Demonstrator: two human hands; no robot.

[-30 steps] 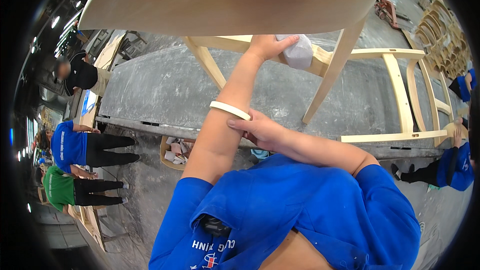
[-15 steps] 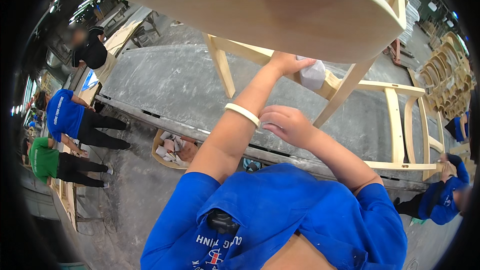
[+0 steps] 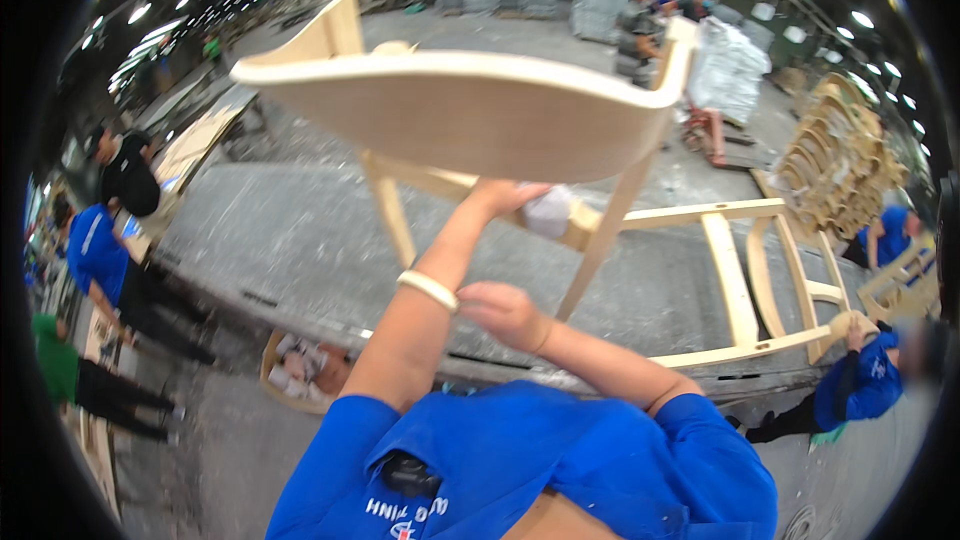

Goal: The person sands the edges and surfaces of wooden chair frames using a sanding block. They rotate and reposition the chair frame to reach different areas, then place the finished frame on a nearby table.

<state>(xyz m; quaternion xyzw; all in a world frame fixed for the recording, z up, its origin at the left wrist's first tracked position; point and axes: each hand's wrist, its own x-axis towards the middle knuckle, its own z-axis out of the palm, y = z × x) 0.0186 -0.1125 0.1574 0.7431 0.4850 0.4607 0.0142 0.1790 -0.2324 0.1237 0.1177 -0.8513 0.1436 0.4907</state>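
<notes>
My left hand (image 3: pixel 503 197) reaches under the curved panel of a pale wooden chair (image 3: pixel 450 110) and rests at its rail (image 3: pixel 440 178). Its thumb lies along a pale grey folded pad (image 3: pixel 548 211) against the rail; the other fingers are mostly hidden. The hand looks closed on this pad, whose material I cannot tell. A cream bangle (image 3: pixel 428 290) circles my left forearm. At the bangle's right edge, my right hand (image 3: pixel 507 314) is bent inward, its fingertips and thumb seemingly pinching it; blur softens the contact.
The chair stands on a long grey workbench (image 3: pixel 270 240). Right on the bench lies a wooden frame (image 3: pixel 730 280), a blue-shirted co-worker (image 3: pixel 865 380) beside its end. A box of scraps (image 3: pixel 300 370) sits below. Other people stand left; curved wooden parts (image 3: pixel 835 155) are stacked far right.
The whole view has shifted, showing more of the hall behind the chair. Chair and arms appear lower and farther left. Both hands keep nearly the same places relative to the rail and bangle.
</notes>
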